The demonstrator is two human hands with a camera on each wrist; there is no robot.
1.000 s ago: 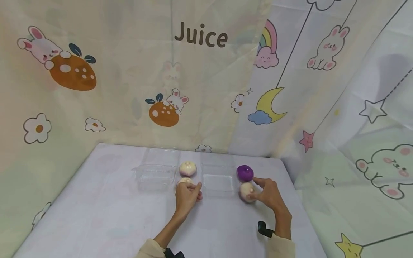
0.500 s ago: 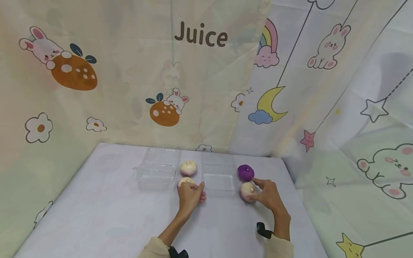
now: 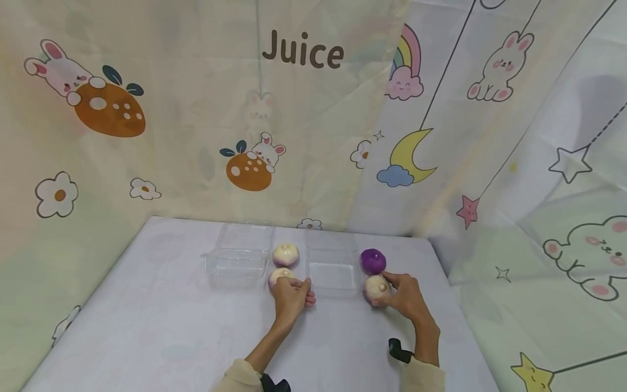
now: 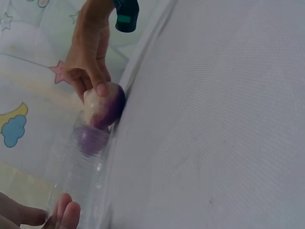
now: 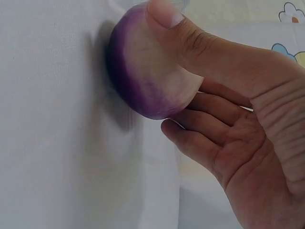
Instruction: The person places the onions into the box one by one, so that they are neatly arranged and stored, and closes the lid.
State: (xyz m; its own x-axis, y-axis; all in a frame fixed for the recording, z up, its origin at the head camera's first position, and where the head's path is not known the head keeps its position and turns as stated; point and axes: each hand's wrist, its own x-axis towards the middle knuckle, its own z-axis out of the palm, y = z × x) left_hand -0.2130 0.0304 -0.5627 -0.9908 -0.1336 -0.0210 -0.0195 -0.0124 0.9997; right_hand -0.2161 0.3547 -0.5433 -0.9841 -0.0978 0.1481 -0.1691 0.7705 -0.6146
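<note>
In the head view, my right hand (image 3: pixel 409 296) grips a cream-and-purple turnip (image 3: pixel 376 288), thumb on its near side and fingers at its far side. The right wrist view shows the thumb pressed on this turnip (image 5: pixel 143 67) close to the white cloth. Just behind it sits a deep purple, round vegetable (image 3: pixel 373 261). My left hand (image 3: pixel 291 299) is at the near right side of another turnip (image 3: pixel 280 276), covering part of it, fingers loosely bent. A third turnip (image 3: pixel 286 254) lies behind. In the left wrist view, only some fingers (image 4: pixel 69 214) show, with nothing visibly held.
Two clear plastic boxes with raised lids stand at the back: the left box (image 3: pixel 238 265) and the right box (image 3: pixel 333 276), the latter between the hands. A white cloth (image 3: pixel 147 316) covers the table. Printed curtains (image 3: pixel 186 136) hang behind and on the right.
My left hand has shifted slightly right, and more of the turnip beside it shows. The right hand keeps its grip on its turnip, almost unmoved. The view has shifted a little.
</note>
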